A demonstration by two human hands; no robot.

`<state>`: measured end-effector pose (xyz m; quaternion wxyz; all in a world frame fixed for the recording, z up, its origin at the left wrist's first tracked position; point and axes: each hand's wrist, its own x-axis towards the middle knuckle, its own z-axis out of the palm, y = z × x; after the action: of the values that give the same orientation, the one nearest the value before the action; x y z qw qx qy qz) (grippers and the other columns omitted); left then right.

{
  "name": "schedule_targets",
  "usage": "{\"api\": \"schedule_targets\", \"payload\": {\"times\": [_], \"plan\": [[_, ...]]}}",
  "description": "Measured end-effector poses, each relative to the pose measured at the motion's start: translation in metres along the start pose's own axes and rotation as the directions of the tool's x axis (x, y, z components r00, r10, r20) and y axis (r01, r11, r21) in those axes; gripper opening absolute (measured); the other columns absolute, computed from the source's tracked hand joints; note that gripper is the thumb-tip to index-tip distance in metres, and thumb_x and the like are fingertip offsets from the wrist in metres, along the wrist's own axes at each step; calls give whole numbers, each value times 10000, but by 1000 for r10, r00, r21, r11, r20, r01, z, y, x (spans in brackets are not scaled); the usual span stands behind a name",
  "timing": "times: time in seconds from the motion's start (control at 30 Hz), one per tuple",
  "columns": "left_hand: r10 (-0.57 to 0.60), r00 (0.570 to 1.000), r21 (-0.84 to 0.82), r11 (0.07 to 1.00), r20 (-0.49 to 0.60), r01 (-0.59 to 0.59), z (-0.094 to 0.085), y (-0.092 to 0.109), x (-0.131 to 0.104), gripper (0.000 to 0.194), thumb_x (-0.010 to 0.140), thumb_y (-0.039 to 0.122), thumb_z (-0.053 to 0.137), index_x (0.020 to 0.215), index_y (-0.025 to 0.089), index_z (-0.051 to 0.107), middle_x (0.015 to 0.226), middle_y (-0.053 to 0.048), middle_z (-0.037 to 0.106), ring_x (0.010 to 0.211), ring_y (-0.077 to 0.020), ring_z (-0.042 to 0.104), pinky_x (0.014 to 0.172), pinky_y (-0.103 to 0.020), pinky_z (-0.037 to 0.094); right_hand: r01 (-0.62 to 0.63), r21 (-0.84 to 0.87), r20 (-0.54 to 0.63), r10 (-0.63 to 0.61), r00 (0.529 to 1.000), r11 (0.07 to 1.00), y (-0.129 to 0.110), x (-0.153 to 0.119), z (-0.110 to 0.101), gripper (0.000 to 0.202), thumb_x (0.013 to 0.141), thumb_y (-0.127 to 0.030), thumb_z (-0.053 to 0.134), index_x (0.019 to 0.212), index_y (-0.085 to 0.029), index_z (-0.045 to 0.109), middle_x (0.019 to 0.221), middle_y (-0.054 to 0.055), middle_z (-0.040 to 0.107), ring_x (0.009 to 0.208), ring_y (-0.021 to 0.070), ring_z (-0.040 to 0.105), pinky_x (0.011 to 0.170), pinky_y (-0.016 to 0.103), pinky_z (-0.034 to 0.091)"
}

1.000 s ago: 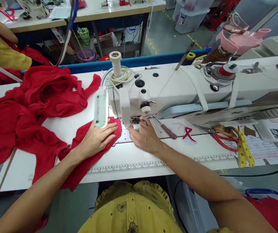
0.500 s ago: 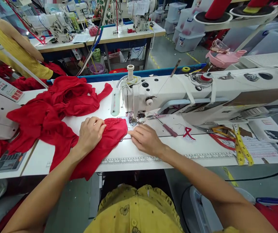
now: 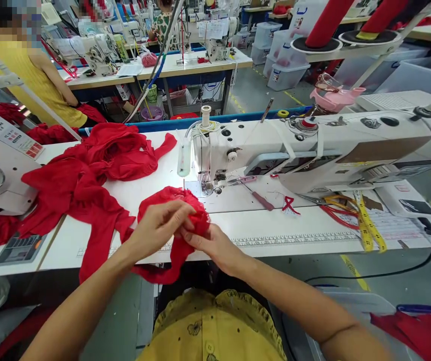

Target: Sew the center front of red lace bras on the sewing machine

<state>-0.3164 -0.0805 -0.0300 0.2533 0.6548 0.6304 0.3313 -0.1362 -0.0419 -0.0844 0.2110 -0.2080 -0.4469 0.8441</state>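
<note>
A piece of red fabric with a lacy edge (image 3: 172, 194) is bunched up between my hands in front of the sewing machine (image 3: 219, 150). My left hand (image 3: 164, 223) pinches the cloth from above, thumb and fingers together. On the right side, my right hand (image 3: 213, 245) grips the same bunch, its thumb over the cloth and the other fingers partly hidden beneath. A strip of the fabric hangs down over the table's front edge. The needle area (image 3: 207, 188) stands just behind the bunch, apart from it.
More red fabric (image 3: 113, 150) is heaped at the left. Right of the needle lie thread snips (image 3: 242, 180), a purple-handled tool (image 3: 263, 200), scissors (image 3: 337, 202) and a yellow tape measure (image 3: 368, 220). A person in yellow (image 3: 45, 85) sits at the far left.
The red fabric has come away from the needle area toward me and been gathered up. My right hand has moved left and taken hold of it; my left hand has shifted right and nearer.
</note>
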Motion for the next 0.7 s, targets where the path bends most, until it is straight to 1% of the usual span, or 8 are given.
{"api": "schedule_targets", "payload": {"times": [0.1, 0.2, 0.23, 0.33, 0.43, 0.5, 0.6, 0.7], "plan": [[106, 970, 75, 993, -219, -92, 12, -28, 8, 287, 1033, 377, 414, 1062, 197, 636, 931, -43, 714, 874, -180, 688, 833, -321, 563, -22, 107, -237, 47, 970, 994, -8, -12, -19, 270, 731, -421, 762, 743, -182, 637, 749, 12, 667, 672, 147, 591, 630, 270, 471], [178, 976, 196, 969, -123, -152, 34, -63, 5, 313, 1027, 336, 423, 1246, 171, 575, 1264, -117, 645, 1215, -231, 601, 1061, -429, 502, -57, -180, -415, -24, 910, 982, -42, -26, -61, 267, 753, -455, 691, 817, -197, 672, 811, 48, 709, 714, 201, 644, 620, 307, 495], [174, 980, 227, 963, -100, -148, 42, -70, 1, 344, 1030, 324, 423, 1313, 162, 533, 1333, -136, 606, 1284, -241, 558, 1100, -455, 477, -103, -351, -442, -67, 895, 931, -56, -30, -76, 269, 768, -449, 669, 856, -196, 686, 843, 62, 720, 745, 224, 660, 639, 329, 510], [169, 980, 304, 944, -108, -129, 63, -71, -17, 400, 1034, 297, 429, 1415, 175, 442, 1432, -160, 525, 1386, -272, 467, 1145, -520, 435, -243, -793, -489, -346, 801, 558, -87, -38, -104, 239, 792, -339, 655, 962, -178, 702, 925, 105, 719, 898, 301, 658, 753, 410, 523], [229, 960, 339, 926, -161, -164, 73, -57, -23, 346, 1029, 241, 433, 1369, 204, 488, 1366, -147, 574, 1325, -277, 527, 1101, -523, 484, -126, -984, -177, -604, 777, 126, -87, -33, -100, 211, 861, -216, 609, 1047, -160, 694, 1079, 145, 698, 1061, 319, 615, 901, 460, 504], [283, 937, 329, 922, -205, -206, 77, -49, -17, 290, 1028, 194, 422, 1294, 210, 537, 1240, -120, 648, 1200, -243, 613, 1040, -471, 540, 117, -986, 164, -572, 804, -119, -71, -21, -88, 250, 946, -138, 488, 1102, -171, 681, 1124, 119, 699, 1066, 253, 627, 936, 409, 520], [330, 925, 343, 905, -190, -252, 80, -48, -3, 255, 1023, 165, 432, 1240, 181, 567, 1198, -118, 668, 1160, -229, 630, 1030, -442, 550, 373, -908, 420, -411, 809, -193, -42, 3, -78, 293, 994, -94, 419, 1142, -171, 660, 1149, 84, 709, 1076, 199, 636, 944, 350, 547], [368, 929, 384, 864, -41, -326, 79, -58, 4, 271, 1019, 177, 450, 1258, 158, 576, 1313, -153, 610, 1279, -267, 562, 1110, -508, 481, 342, -903, 420, -367, 830, -260, -24, 17, -84, 242, 1014, -217, 491, 1159, -125, 661, 1207, 133, 697, 1146, 243, 624, 1004, 420, 539]]}}
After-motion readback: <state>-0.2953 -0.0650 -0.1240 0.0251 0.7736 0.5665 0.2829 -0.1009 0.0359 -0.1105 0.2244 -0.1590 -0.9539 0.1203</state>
